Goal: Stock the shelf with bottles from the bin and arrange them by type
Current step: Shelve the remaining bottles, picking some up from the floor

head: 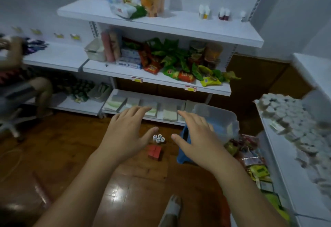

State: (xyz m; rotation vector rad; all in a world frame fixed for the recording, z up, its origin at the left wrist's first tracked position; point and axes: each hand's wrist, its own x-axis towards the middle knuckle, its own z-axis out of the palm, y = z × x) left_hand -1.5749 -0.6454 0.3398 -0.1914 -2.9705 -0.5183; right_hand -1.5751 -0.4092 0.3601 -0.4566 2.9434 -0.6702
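Observation:
Both my hands are stretched out in front of me with straight, spread fingers and hold nothing. My left hand (125,130) and my right hand (198,137) hover above the wooden floor. On the floor between them stands a cluster of several small white-capped bottles (158,138). A clear plastic bin (220,119) sits just behind my right hand, over something blue. On the right part of the top shelf (179,24) stand small bottles with yellow bodies (204,12), dark red ones (224,14) and one more at the far right (243,16).
Red boxes (155,152) lie on the floor below the bottles. The middle shelf (161,81) holds snack packets and cans, and the bottom shelf flat packs. A seated person (16,76) is at the left. A white rack (293,137) with stacked goods stands at the right.

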